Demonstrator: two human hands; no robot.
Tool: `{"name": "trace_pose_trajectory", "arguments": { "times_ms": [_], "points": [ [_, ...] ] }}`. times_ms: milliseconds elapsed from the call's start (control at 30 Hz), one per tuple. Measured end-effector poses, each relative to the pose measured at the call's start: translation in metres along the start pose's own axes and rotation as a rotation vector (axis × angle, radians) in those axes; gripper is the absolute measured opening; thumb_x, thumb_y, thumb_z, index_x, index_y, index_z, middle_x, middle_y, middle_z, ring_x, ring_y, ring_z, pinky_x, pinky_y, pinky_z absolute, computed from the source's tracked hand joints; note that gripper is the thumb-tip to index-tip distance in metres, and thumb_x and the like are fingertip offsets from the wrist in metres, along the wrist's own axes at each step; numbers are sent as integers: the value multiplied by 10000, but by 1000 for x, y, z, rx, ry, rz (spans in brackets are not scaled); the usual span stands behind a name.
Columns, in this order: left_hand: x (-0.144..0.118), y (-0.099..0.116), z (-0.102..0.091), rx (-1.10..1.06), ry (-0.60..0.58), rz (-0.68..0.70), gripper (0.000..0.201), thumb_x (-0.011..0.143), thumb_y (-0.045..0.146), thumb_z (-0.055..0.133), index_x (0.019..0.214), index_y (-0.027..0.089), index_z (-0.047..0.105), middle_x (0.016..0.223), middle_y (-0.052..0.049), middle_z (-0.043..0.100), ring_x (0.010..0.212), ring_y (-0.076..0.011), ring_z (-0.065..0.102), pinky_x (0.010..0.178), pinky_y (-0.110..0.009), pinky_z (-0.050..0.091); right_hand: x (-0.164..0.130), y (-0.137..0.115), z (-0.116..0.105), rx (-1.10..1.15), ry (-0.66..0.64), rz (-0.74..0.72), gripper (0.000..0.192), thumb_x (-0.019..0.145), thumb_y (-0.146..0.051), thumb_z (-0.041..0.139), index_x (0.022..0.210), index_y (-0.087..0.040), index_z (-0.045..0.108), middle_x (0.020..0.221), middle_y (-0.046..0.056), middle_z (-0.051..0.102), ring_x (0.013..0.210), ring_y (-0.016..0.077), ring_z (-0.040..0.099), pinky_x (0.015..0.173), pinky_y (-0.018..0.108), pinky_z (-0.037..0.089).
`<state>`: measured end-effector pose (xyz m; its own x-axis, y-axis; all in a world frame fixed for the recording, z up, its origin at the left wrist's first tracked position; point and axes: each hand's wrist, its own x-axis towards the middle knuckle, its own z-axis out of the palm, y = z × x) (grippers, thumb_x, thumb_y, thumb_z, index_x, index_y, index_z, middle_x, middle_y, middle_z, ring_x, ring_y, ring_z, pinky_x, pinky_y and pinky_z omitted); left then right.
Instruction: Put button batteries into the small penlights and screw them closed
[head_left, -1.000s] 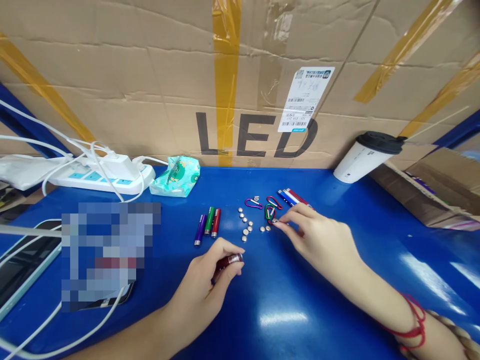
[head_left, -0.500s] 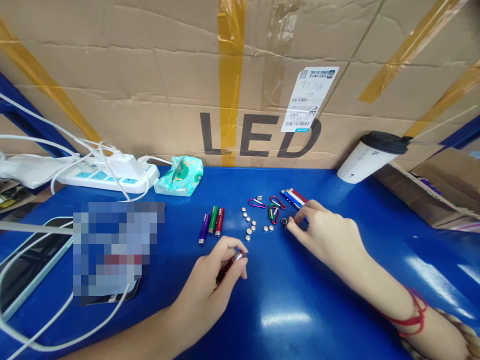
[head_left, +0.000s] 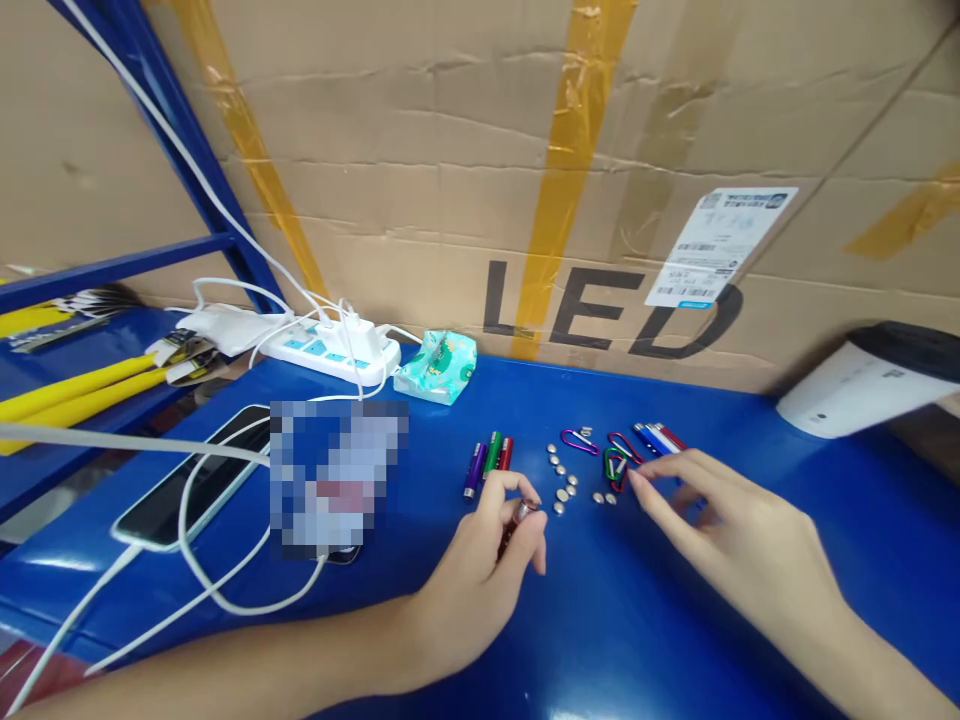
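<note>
My left hand [head_left: 487,560] is closed around a small dark-red flashlight tube [head_left: 523,512], its silver end showing between thumb and forefinger. At the right, my right hand [head_left: 739,530] has thumb and forefinger brought together beside the coloured carabiners [head_left: 616,465]; whatever the fingertips hold is hidden. Between the hands lie several silver button cells [head_left: 561,495]. Just behind my left hand rest a purple flashlight [head_left: 474,470], a green flashlight [head_left: 491,453] and a red flashlight [head_left: 506,455]. More slim tubes [head_left: 660,438], blue, white and red, lie behind my right fingers. A purple carabiner [head_left: 579,442] lies farther back.
A teal tissue pack [head_left: 436,368] and a white power strip [head_left: 322,352] sit at the back left. Charging cables loop around a phone [head_left: 199,480] and a blurred-out area. A lidded paper cup [head_left: 840,385] stands back right, before a tall cardboard box [head_left: 420,200].
The camera has turned left, so the scene sits farther right. My right fingertips have drawn together where a small dark ring lay; the ring is out of sight. My left hand keeps its hold.
</note>
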<state>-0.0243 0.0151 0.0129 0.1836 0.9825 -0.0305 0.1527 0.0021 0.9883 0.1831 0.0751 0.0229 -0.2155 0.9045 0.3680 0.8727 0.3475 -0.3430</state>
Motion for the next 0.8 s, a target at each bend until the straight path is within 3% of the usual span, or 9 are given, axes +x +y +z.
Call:
{"name": "trace_pose_trajectory", "arguments": {
  "times_ms": [67,167,267,367,500,600,800],
  "points": [
    [0,0,-1,-18,16,-31,38,917,250,351,931,217,337,627,67,462,533,-87,377,529,-225,303,-5,-8,0,308,-78,-41,247,804,-442,526,764,-214,611,705,22,633,513,134,581,489,255,474],
    [0,-1,-1,-22,1,-62,61,891,210,395,926,220,345,603,74,453,545,-91,402,520,-215,306,-13,-21,-1,672,-224,140,259,801,-444,552,899,-207,586,678,21,617,505,130,574,470,239,488],
    [0,-2,-1,-22,-52,-85,67,878,179,388,915,223,355,581,77,455,522,-90,393,480,-203,280,-15,-30,-3,1061,-376,332,269,775,-446,595,888,-203,582,682,10,609,558,127,584,514,231,504],
    [0,-3,0,-17,-73,-106,75,867,170,392,908,225,364,569,82,452,509,-88,385,478,-198,278,-11,-33,-4,1439,-439,594,239,762,-418,617,737,-183,574,654,-1,585,586,110,561,544,213,500],
    [0,-3,2,8,-57,-140,51,868,215,405,901,230,369,563,84,432,514,-92,378,496,-204,287,-1,-28,-4,1846,-429,956,308,678,-231,687,509,-174,435,467,-70,400,409,47,395,433,163,427],
    [0,-7,3,36,-48,-177,80,878,293,401,932,240,372,575,73,444,547,-105,419,512,-206,306,1,-22,-2,1945,-374,940,364,718,-237,650,465,-175,396,421,-76,349,371,42,334,363,148,348],
    [-1,-15,3,83,-75,-163,164,871,396,403,929,244,382,572,66,434,533,-108,409,497,-203,305,-5,-22,-4,1936,-444,806,385,810,-267,546,465,-174,402,422,-66,352,385,55,331,388,163,358]
  ]
}}
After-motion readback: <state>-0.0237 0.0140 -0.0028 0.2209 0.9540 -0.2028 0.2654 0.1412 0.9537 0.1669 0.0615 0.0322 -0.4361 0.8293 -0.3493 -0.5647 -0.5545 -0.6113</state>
